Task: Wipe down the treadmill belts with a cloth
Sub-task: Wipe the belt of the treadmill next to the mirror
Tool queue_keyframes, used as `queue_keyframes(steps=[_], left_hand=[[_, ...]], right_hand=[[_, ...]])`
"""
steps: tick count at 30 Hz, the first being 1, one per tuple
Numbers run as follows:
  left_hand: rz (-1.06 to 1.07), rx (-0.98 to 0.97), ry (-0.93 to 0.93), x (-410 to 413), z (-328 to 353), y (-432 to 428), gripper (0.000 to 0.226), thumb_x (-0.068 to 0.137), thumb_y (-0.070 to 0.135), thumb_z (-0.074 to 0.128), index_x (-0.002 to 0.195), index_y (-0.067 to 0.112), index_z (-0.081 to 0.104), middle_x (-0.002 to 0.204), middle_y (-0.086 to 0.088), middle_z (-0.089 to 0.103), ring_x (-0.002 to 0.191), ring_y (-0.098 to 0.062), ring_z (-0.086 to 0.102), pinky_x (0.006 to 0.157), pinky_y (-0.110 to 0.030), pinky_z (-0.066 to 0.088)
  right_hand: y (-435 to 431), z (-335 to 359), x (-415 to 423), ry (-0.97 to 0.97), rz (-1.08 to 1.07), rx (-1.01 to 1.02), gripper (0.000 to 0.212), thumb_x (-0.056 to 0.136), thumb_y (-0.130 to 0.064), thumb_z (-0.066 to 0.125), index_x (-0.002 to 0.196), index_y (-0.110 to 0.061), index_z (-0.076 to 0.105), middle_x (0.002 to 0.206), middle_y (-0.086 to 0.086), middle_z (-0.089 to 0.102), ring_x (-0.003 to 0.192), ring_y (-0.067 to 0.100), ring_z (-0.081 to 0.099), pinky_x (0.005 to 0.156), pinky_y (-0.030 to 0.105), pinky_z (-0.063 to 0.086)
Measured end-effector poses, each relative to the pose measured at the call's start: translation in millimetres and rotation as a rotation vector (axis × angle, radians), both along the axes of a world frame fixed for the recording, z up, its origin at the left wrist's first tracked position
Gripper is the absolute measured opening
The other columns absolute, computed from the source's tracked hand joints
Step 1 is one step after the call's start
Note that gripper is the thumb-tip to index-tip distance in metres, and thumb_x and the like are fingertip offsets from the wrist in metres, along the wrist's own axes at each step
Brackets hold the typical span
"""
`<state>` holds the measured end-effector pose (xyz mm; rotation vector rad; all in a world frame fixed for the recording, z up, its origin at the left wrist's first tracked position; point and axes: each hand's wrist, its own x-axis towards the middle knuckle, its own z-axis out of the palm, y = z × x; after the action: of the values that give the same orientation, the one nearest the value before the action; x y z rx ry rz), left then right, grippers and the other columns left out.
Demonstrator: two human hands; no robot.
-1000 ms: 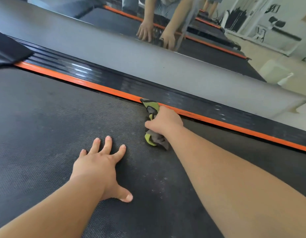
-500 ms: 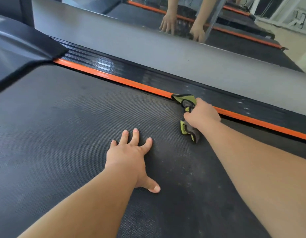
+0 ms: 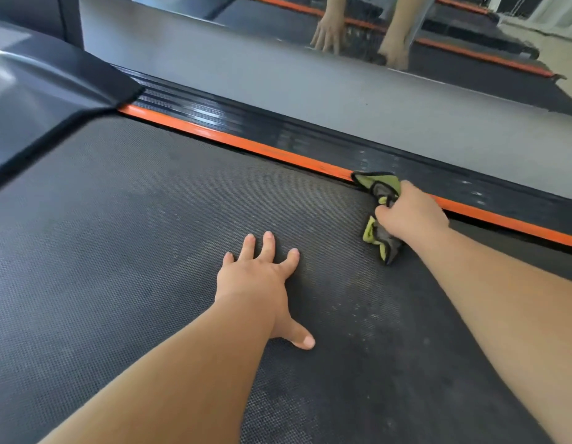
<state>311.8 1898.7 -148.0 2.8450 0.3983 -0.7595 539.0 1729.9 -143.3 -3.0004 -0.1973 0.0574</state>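
Note:
The dark textured treadmill belt (image 3: 124,257) fills most of the view, dusty near the lower right. My right hand (image 3: 409,216) grips a bunched green and grey cloth (image 3: 379,184) at the belt's far edge, where the cloth touches the orange side strip (image 3: 233,141). One end of the cloth sticks out past my fingers toward the strip, the other hangs below my fist onto the belt. My left hand (image 3: 262,283) rests flat on the belt with fingers spread, to the left of the cloth.
Beyond the orange strip runs a black ribbed side rail (image 3: 310,136), then grey floor (image 3: 278,75) and a wall mirror (image 3: 358,30) reflecting my hands. The treadmill's dark motor cover (image 3: 44,91) rises at the upper left.
The view has shifted so both hands sit further right in frame. My right hand still grips the cloth against the orange strip; my left hand stays flat on the belt.

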Motion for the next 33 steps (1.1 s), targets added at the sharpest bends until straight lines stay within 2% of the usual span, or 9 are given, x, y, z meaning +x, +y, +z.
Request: queue_keyframes(steps=[3, 6, 9, 13, 18, 25, 28, 31, 33], left_hand=[[-0.004, -0.002, 0.013, 0, 1, 0, 0.148, 0.051, 0.093, 0.072, 0.158, 0.047, -0.019, 0.167, 0.001, -0.031, 0.155, -0.032, -0.024, 0.127, -0.056, 0.003], [-0.005, 0.011, 0.012, -2, 6, 0, 0.145, 0.051, 0.094, 0.07, 0.161, 0.045, -0.011, 0.168, 0.001, -0.028, 0.156, -0.031, -0.023, 0.126, -0.055, 0.005], [-0.006, 0.019, 0.014, -2, 8, -1, 0.143, 0.051, 0.095, 0.07, 0.162, 0.045, -0.005, 0.17, 0.002, -0.023, 0.156, -0.03, -0.021, 0.126, -0.055, 0.007], [0.002, 0.014, 0.023, -1, 7, -2, 0.147, 0.05, 0.094, 0.071, 0.158, 0.048, -0.016, 0.169, 0.003, -0.026, 0.156, -0.029, -0.021, 0.126, -0.055, 0.006], [0.017, 0.019, 0.033, -1, 10, -4, 0.147, 0.048, 0.094, 0.072, 0.158, 0.05, -0.016, 0.169, 0.004, -0.025, 0.157, -0.03, -0.02, 0.125, -0.055, 0.011], [-0.011, 0.107, -0.006, -9, 21, -19, 0.142, 0.06, 0.091, 0.068, 0.162, 0.035, -0.012, 0.17, -0.006, -0.022, 0.157, -0.036, -0.016, 0.127, -0.055, 0.007], [-0.116, 0.151, -0.076, -28, 25, -48, 0.121, 0.082, 0.075, 0.065, 0.164, 0.021, -0.006, 0.168, -0.017, -0.022, 0.156, -0.04, -0.014, 0.127, -0.056, 0.007], [-0.145, 0.055, 0.081, -45, 24, -62, 0.136, 0.069, 0.082, 0.07, 0.164, 0.026, -0.008, 0.17, -0.011, -0.02, 0.157, -0.037, -0.014, 0.126, -0.059, 0.009], [-0.15, 0.027, 0.157, -47, 25, -55, 0.142, 0.062, 0.084, 0.074, 0.163, 0.034, -0.011, 0.17, -0.001, -0.021, 0.158, -0.031, -0.013, 0.122, -0.057, 0.025]], right_hand=[[35, -3, -23, -0.012, -0.045, 0.049, 0.04, 0.082, -0.043, 0.064, 0.115, -0.022, 0.056, 0.119, 0.013, 0.067, 0.112, 0.037, 0.064, 0.078, 0.039, 0.047], [79, -6, -73, 0.101, 0.203, 0.201, 0.035, 0.077, -0.047, 0.066, 0.105, -0.029, 0.058, 0.11, 0.004, 0.069, 0.107, 0.032, 0.066, 0.078, 0.036, 0.048], [63, -4, -99, 0.158, 0.435, 0.185, 0.031, 0.079, -0.049, 0.061, 0.107, -0.039, 0.052, 0.104, -0.004, 0.062, 0.104, 0.029, 0.063, 0.08, 0.04, 0.053], [-27, 8, -44, 0.062, 0.157, 0.021, 0.044, 0.082, -0.052, 0.059, 0.123, -0.035, 0.054, 0.12, 0.002, 0.069, 0.114, 0.031, 0.064, 0.089, 0.042, 0.055], [-75, -1, -65, 0.076, -0.092, 0.1, 0.033, 0.087, -0.047, 0.062, 0.108, -0.024, 0.052, 0.112, 0.01, 0.065, 0.107, 0.038, 0.062, 0.078, 0.041, 0.049], [-57, 1, -187, 0.19, 0.439, 0.032, 0.036, 0.087, -0.055, 0.06, 0.113, -0.037, 0.045, 0.1, -0.009, 0.049, 0.102, 0.021, 0.058, 0.074, 0.038, 0.052], [-107, 8, -147, 0.188, 0.226, -0.024, 0.038, 0.086, -0.052, 0.056, 0.12, -0.039, 0.047, 0.105, -0.004, 0.057, 0.105, 0.027, 0.062, 0.077, 0.04, 0.055], [-143, 8, -116, 0.15, -0.049, -0.063, 0.049, 0.089, -0.05, 0.056, 0.133, -0.031, 0.045, 0.114, 0.008, 0.063, 0.105, 0.036, 0.064, 0.08, 0.044, 0.057], [-141, 3, -118, 0.118, -0.119, -0.057, 0.046, 0.092, -0.048, 0.058, 0.13, -0.025, 0.046, 0.114, 0.012, 0.063, 0.104, 0.039, 0.063, 0.079, 0.044, 0.055]])
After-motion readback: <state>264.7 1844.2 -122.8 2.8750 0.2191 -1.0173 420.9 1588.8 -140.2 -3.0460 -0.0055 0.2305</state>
